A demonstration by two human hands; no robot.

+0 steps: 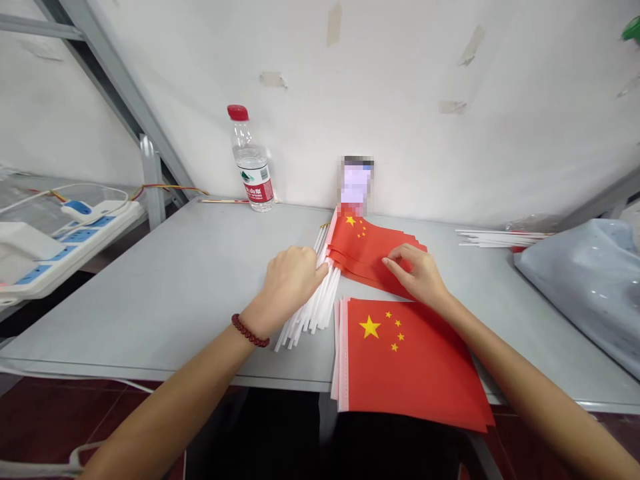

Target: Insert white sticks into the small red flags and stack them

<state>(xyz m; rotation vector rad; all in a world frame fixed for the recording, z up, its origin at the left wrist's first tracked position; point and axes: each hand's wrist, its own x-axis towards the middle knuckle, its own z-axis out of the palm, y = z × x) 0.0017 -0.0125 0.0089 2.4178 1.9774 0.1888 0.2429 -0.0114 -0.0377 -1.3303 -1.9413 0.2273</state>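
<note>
My left hand [293,280], with a dark red bead bracelet [250,331] at its wrist, is closed beside a bundle of white flag sticks [315,310]. What its fingers hold, if anything, is hidden. My right hand [420,270] has thumb and forefinger bent together over several red flags on sticks [373,243]; I cannot make out anything in the pinch. Nearer to me lies a stack of red flags [415,373] with yellow stars and white left edges, hanging slightly over the table's front edge.
Against the wall stand a water bottle [253,173] with a red cap and a blurred phone [356,183]. More white sticks [500,238] and a pale blue plastic bag [585,287] lie right on the grey table [150,293]. A power strip [75,240] is at left.
</note>
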